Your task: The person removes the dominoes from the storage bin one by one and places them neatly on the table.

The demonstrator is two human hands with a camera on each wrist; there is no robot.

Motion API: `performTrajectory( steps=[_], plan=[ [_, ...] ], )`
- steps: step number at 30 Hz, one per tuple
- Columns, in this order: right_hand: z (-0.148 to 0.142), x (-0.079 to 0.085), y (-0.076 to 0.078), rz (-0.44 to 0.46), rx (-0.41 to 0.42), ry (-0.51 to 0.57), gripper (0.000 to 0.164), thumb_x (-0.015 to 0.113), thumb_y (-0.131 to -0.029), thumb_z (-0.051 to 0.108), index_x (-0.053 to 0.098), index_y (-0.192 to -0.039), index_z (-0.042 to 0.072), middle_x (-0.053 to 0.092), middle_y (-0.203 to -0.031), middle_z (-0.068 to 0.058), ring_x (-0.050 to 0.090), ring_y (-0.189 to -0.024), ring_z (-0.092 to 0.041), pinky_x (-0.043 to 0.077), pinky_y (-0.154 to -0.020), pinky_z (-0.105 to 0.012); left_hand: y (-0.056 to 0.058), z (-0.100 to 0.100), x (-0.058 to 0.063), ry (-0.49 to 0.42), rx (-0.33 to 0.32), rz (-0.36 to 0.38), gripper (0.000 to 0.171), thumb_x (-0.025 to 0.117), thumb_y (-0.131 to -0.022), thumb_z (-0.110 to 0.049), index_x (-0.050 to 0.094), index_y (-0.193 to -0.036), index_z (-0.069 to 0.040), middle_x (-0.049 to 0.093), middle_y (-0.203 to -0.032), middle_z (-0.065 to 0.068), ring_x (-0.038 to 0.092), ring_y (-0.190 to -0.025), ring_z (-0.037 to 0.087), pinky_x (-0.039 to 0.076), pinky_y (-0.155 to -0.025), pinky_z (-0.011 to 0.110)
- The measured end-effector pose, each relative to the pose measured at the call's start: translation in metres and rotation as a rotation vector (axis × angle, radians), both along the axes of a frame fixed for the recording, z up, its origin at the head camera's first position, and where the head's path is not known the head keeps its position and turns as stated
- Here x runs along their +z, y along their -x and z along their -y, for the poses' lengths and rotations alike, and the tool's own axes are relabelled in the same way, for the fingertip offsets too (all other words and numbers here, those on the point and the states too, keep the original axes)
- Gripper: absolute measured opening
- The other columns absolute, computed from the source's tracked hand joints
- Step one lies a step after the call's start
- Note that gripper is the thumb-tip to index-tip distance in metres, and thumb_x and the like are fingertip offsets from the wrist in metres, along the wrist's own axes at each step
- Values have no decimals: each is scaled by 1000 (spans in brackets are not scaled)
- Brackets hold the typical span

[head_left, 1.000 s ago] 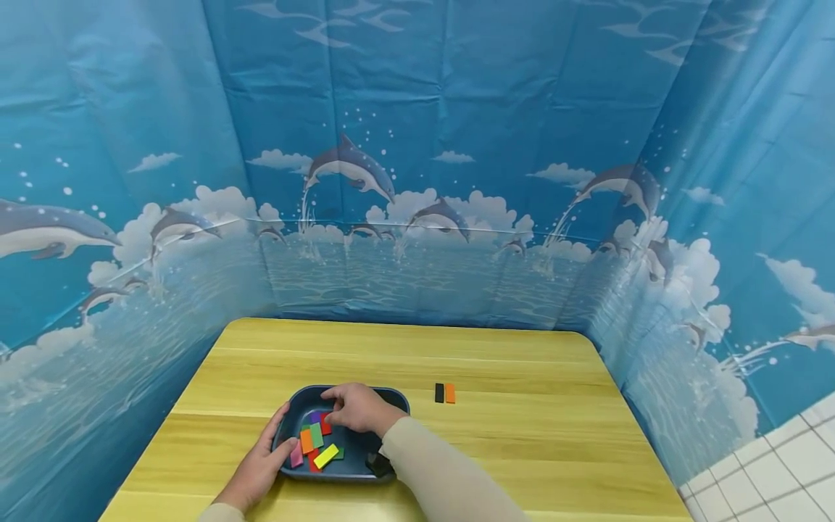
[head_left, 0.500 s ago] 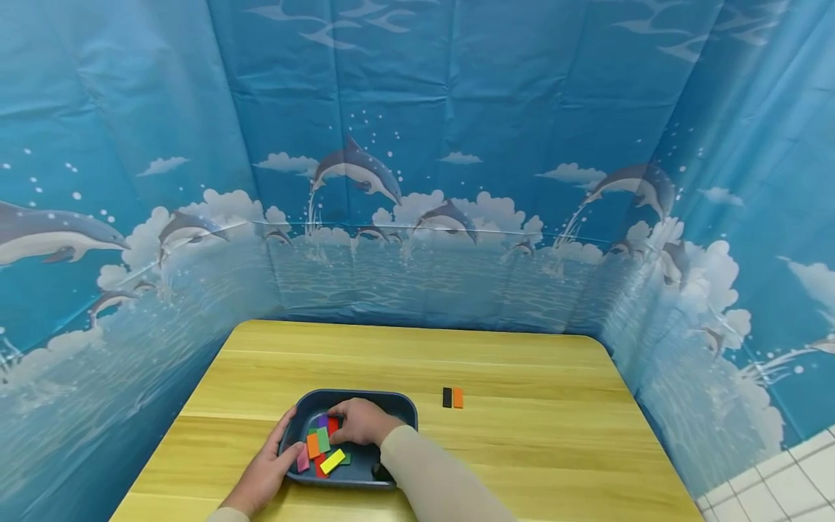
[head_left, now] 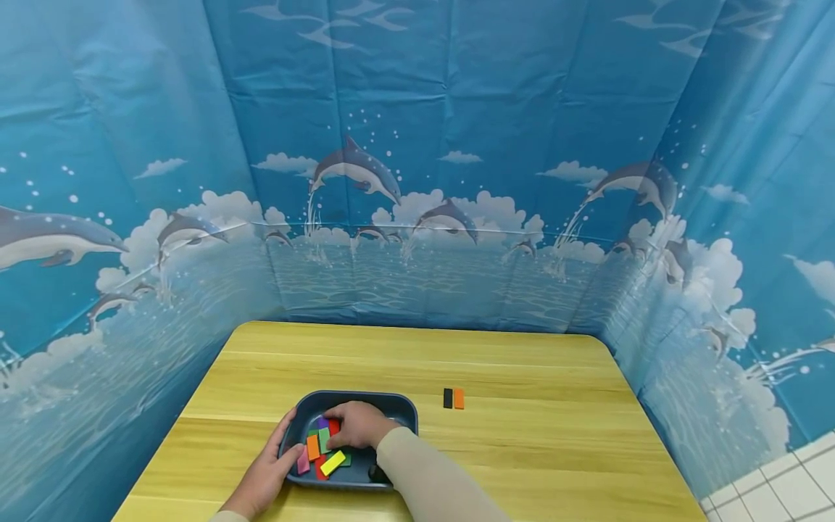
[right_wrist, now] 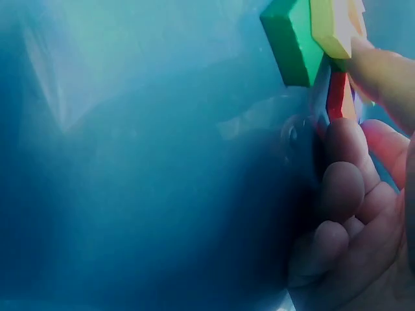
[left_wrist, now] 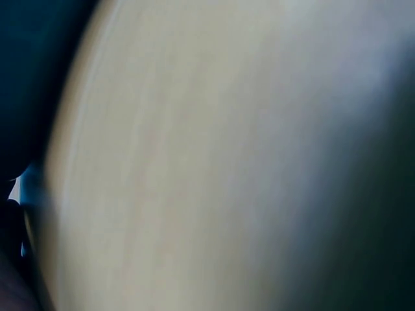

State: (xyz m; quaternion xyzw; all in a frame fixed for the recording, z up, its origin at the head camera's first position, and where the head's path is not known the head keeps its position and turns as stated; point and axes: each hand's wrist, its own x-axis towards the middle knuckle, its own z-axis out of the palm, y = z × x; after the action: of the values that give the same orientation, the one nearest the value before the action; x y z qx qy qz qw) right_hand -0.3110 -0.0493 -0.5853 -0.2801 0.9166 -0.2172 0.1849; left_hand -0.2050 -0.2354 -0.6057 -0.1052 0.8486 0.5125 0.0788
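Observation:
A dark blue plastic basin [head_left: 365,481] stands near the table's front, holding several coloured dominoes. My left hand [head_left: 264,467] grips its left rim, fingers along the outside and thumb over the edge. Inside, my right hand [head_left: 359,423] has thumb and index finger around a red domino [head_left: 334,426]; in the right wrist view the other fingers are curled. Beside it lie a light green domino [head_left: 324,440], a purple domino [head_left: 322,422], an orange domino [head_left: 313,447], a pink domino [head_left: 303,460] and a yellow domino [head_left: 333,462]. The left wrist view is mostly blur.
A black domino [head_left: 447,398] and an orange domino [head_left: 459,399] lie side by side on the wooden table [head_left: 535,435], right of the basin. Something black [head_left: 377,474] sits in the basin's near right corner, partly behind the sleeve. Dolphin-printed curtains [head_left: 417,275] surround the table.
My right hand has lowered from the basin's far side onto the dominoes, thumb and index finger closing around the red one. The left hand stays on the rim. The head view shifted slightly.

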Motion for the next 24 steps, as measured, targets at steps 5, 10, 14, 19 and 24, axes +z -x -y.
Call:
performTrajectory(
  steps=[5,10,14,19,24],
  plan=[
    [-3,-2,1,-15,11,11,52,73,-74,47,56,-123,41,59,-117,22,54,-106,-3,47,-94,-29,0,0,0,1,2,1,59,48,-89,-55,12,-136,-60,15,-156,7,16,-139,43,17,-103,69],
    [-4,-2,1,-18,4,2,44,69,-80,39,57,-122,41,59,-117,22,54,-102,-2,47,-93,-30,0,0,-1,-8,7,-3,59,48,-89,-55,13,-136,-60,16,-155,7,16,-140,42,17,-104,68],
    [-2,-4,2,-13,-4,7,46,71,-78,35,57,-122,41,59,-115,22,53,-99,-2,48,-91,-29,0,0,-2,-15,8,-9,59,49,-89,-54,14,-136,-59,16,-155,6,17,-140,41,17,-105,67],
    [-3,-5,3,17,-21,27,51,77,-72,37,59,-120,40,60,-111,21,53,-96,-3,48,-90,-29,0,1,-2,-8,9,-11,60,50,-88,-55,14,-136,-60,16,-155,6,18,-139,42,19,-104,68],
    [-3,-7,3,-3,-38,12,48,79,-71,37,61,-115,40,60,-108,19,52,-91,-4,48,-89,-28,1,1,-3,-15,12,-11,60,50,-88,-56,14,-136,-60,16,-155,5,18,-139,41,20,-104,68]
  ],
)
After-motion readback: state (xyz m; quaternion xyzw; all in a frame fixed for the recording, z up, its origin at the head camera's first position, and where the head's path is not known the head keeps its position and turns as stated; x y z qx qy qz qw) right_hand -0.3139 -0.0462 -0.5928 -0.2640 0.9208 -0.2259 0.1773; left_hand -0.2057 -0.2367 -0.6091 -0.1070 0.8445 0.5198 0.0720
